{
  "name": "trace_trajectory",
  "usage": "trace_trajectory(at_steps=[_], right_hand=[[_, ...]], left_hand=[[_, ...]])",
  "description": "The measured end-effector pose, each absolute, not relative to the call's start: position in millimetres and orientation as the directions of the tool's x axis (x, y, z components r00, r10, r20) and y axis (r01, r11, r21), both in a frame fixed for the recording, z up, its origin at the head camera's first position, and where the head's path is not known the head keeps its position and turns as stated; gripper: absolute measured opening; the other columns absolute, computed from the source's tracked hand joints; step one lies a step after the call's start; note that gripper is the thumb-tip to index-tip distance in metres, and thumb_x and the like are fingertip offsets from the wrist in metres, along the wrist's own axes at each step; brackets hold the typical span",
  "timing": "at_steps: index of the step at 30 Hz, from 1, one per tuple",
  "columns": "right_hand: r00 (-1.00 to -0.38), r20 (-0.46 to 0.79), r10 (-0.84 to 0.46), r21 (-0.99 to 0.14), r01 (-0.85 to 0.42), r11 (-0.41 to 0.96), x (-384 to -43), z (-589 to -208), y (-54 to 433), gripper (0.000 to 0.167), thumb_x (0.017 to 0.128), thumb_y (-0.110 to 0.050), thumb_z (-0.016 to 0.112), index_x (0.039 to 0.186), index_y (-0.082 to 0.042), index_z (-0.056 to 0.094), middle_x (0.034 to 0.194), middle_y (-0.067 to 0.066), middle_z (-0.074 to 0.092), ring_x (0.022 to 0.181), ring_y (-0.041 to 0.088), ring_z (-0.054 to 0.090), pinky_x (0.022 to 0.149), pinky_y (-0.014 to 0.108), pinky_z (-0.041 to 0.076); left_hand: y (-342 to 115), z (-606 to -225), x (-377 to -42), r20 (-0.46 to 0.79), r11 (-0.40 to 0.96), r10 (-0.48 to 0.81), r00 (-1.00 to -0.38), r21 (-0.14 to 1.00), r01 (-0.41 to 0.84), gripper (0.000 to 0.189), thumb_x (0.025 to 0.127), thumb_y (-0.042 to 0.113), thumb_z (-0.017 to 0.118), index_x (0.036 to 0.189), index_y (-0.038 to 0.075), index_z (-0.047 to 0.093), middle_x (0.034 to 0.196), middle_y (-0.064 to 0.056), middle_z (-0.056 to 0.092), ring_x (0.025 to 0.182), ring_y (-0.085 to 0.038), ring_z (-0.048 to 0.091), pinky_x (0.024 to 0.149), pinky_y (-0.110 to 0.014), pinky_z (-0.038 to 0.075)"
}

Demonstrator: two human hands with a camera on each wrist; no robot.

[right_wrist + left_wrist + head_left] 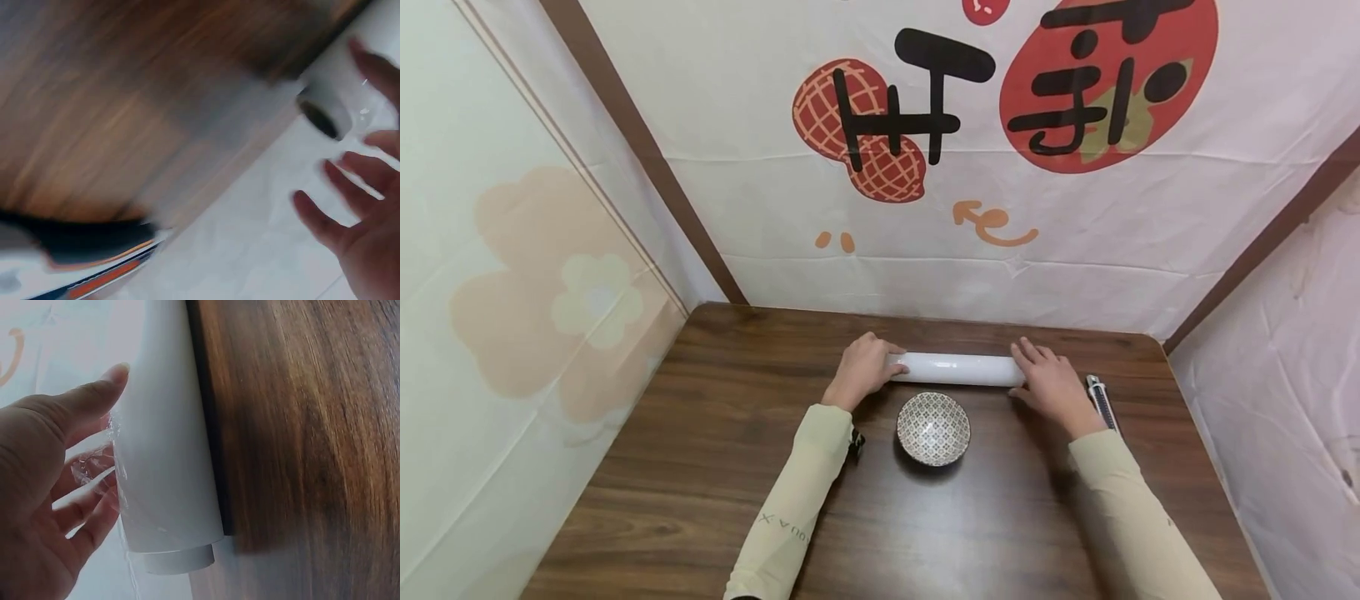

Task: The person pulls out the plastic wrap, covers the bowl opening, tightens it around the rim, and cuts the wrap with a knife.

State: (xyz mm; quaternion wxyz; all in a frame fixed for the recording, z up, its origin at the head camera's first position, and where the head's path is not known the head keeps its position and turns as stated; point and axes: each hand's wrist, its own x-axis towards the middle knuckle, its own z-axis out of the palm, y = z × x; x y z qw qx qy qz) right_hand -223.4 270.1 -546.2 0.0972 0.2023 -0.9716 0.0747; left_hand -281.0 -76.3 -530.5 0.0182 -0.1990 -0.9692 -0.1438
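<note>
A white roll of cling film (955, 369) lies crosswise near the table's far edge. My left hand (863, 367) grips its left end, thumb on one side and fingers on the other. In the left wrist view, loose clear film (94, 464) is crumpled at those fingers, and the core (180, 560) sticks out of the roll's end. My right hand (1051, 383) is at the right end, its fingers (350, 187) spread apart and the thumb close to the roll. The hollow core end (325, 112) shows beside it, blurred.
A patterned bowl (933, 429) stands just in front of the roll, between my forearms. Right of my right hand lies a utility knife (1101, 400). The brown wooden table (715, 450) meets a printed cloth wall (865, 279) behind the roll.
</note>
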Motion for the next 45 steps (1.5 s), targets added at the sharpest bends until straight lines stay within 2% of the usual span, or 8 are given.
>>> trace_trajectory(at_steps=[3, 10, 16, 19, 24, 30, 39, 45], right_hand=[[-0.899, 0.220, -0.380, -0.081, -0.405, 0.911, -220.6, -549.3, 279.7, 0.067, 0.088, -0.020, 0.086, 0.147, -0.002, 0.060, 0.152, 0.024, 0.058, 0.129, 0.045, 0.062, 0.101, 0.064, 0.052], [-0.708, 0.469, -0.528, 0.016, -0.591, 0.806, -213.8, -559.2, 289.4, 0.048, 0.082, -0.009, 0.087, 0.128, -0.002, 0.074, 0.136, 0.021, 0.070, 0.108, 0.040, 0.071, 0.086, 0.056, 0.058], [-0.903, 0.248, -0.350, -0.191, -0.400, 0.897, -218.9, -549.9, 288.5, 0.073, 0.089, -0.035, 0.085, 0.151, -0.007, 0.057, 0.159, 0.024, 0.050, 0.128, 0.048, 0.060, 0.103, 0.066, 0.050], [-0.913, 0.203, -0.353, -0.183, -0.390, 0.903, -222.3, -549.9, 288.4, 0.070, 0.089, -0.035, 0.084, 0.149, -0.007, 0.059, 0.158, 0.025, 0.051, 0.128, 0.049, 0.060, 0.103, 0.067, 0.050], [-0.796, 0.393, -0.461, -0.083, -0.530, 0.844, -221.8, -556.9, 288.5, 0.060, 0.080, -0.022, 0.091, 0.132, 0.000, 0.071, 0.140, 0.022, 0.068, 0.111, 0.041, 0.068, 0.090, 0.058, 0.056], [-0.651, 0.556, -0.517, 0.001, -0.621, 0.784, -220.3, -565.9, 289.5, 0.049, 0.074, -0.018, 0.094, 0.115, 0.003, 0.079, 0.123, 0.019, 0.077, 0.097, 0.035, 0.071, 0.084, 0.052, 0.056], [-0.863, 0.446, -0.235, -0.455, -0.446, 0.771, -223.0, -557.7, 278.6, 0.016, 0.084, -0.006, 0.087, 0.100, -0.004, 0.083, 0.127, 0.019, 0.075, 0.107, 0.038, 0.069, 0.085, 0.054, 0.057], [-0.883, 0.407, -0.233, -0.464, -0.420, 0.780, -225.8, -557.4, 271.1, 0.004, 0.089, -0.002, 0.081, 0.091, -0.005, 0.078, 0.111, 0.015, 0.076, 0.101, 0.033, 0.065, 0.085, 0.049, 0.055]], left_hand=[[-77.5, -530.5, -281.8, 0.131, 0.890, 0.380, -0.916, 0.217, 0.401, 0.038, 0.086, 0.053, 0.083, 0.113, 0.027, 0.083, 0.111, 0.001, 0.081, 0.101, -0.025, 0.072, 0.081, -0.044, 0.062], [-76.5, -529.6, -280.6, 0.182, 0.886, 0.398, -0.899, 0.177, 0.428, 0.036, 0.086, 0.051, 0.083, 0.109, 0.024, 0.085, 0.106, 0.004, 0.083, 0.084, -0.021, 0.076, 0.068, -0.038, 0.061], [-78.0, -527.5, -281.2, 0.163, 0.888, 0.391, -0.906, 0.191, 0.418, 0.037, 0.087, 0.052, 0.081, 0.110, 0.023, 0.084, 0.108, 0.004, 0.083, 0.085, -0.021, 0.076, 0.070, -0.039, 0.062], [-78.6, -528.5, -280.1, 0.156, 0.895, 0.386, -0.909, 0.175, 0.410, 0.037, 0.087, 0.055, 0.081, 0.110, 0.026, 0.084, 0.107, 0.003, 0.083, 0.082, -0.021, 0.075, 0.067, -0.037, 0.061], [-78.0, -528.4, -279.3, 0.169, 0.891, 0.403, -0.900, 0.154, 0.428, 0.034, 0.088, 0.052, 0.081, 0.110, 0.027, 0.085, 0.106, 0.002, 0.083, 0.081, -0.022, 0.075, 0.063, -0.037, 0.060], [-81.0, -527.8, -281.6, 0.168, 0.868, 0.420, -0.892, 0.214, 0.449, 0.034, 0.089, 0.047, 0.083, 0.111, 0.021, 0.084, 0.108, -0.001, 0.083, 0.091, -0.026, 0.077, 0.076, -0.043, 0.062], [-100.9, -527.3, -287.0, 0.099, 0.756, 0.413, -0.905, 0.517, 0.402, 0.011, 0.092, 0.021, 0.083, 0.087, 0.016, 0.074, 0.102, -0.001, 0.079, 0.085, -0.018, 0.062, 0.087, -0.039, 0.055], [-108.6, -528.6, -285.5, 0.137, 0.709, 0.403, -0.905, 0.578, 0.404, 0.006, 0.099, 0.019, 0.075, 0.094, 0.015, 0.073, 0.096, -0.003, 0.076, 0.086, -0.017, 0.064, 0.081, -0.037, 0.056]])
